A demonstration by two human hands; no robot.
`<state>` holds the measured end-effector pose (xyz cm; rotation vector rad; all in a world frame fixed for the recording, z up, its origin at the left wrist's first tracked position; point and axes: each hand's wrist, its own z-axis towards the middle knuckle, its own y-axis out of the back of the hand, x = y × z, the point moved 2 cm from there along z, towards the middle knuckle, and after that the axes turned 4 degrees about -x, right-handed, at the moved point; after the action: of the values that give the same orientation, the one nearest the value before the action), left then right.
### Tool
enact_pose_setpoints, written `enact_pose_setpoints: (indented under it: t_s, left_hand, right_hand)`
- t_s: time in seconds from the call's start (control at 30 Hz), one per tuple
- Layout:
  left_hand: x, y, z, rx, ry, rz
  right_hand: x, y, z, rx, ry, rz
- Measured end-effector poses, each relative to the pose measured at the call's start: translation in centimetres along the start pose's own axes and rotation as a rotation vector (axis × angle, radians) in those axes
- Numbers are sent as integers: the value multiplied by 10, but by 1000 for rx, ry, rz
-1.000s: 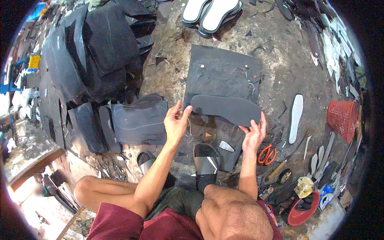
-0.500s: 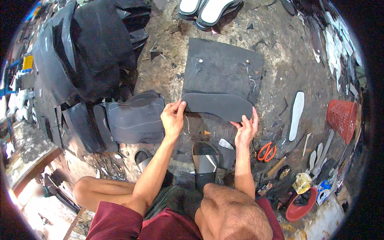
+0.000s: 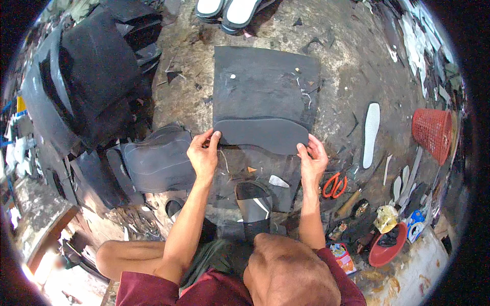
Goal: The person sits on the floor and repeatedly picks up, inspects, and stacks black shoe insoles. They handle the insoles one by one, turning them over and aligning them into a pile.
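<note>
A dark grey sole-shaped piece point(image 3: 263, 136), apparently rubber or foam, is stretched lengthwise between my hands. Thumb and fingers of my left hand point(image 3: 203, 157) pinch its left end, and my right hand point(image 3: 312, 162) grips the right end with the thumb toward me. The piece overlaps the near part of a dark rectangular sheet point(image 3: 260, 86) on the floor; whether it touches the sheet I cannot tell. Small pale scraps lie on that sheet. To the left of my left hand are dark sheets point(image 3: 158, 162) marked with pale curved outlines.
Orange-handled scissors point(image 3: 334, 186) lie right of my right hand, with a white insole point(image 3: 371, 135) beyond. Farther right are a red basket point(image 3: 432, 133) and a red bowl point(image 3: 376, 260). Dark sheets point(image 3: 99, 64) are heaped at far left. White-topped soles point(image 3: 240, 13) sit at the top.
The view has shifted, so most of the floor things appear farther left. Both hands still hold the sole-shaped piece; my right fingers have closed more tightly at its end.
</note>
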<state>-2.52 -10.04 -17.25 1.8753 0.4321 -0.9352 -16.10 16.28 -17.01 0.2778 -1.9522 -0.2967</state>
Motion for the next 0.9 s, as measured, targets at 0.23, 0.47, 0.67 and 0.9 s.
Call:
enact_pose_setpoints:
  t_s: [0.23,0.47,0.67,0.9]
  left_hand:
    - [-33,-10,-1,92,-734,325]
    - [-61,-28,15,495,-863,573]
    - [-125,6,-8,688,-909,698]
    - [-137,63,-101,140,-359,-254]
  right_hand:
    - [-7,0,4,-21,-14,-30]
    - [45,1,-9,-306,506,-887]
    - [53,-16,-105,306,-373,371]
    - [130,-23,-65,349,-184,707]
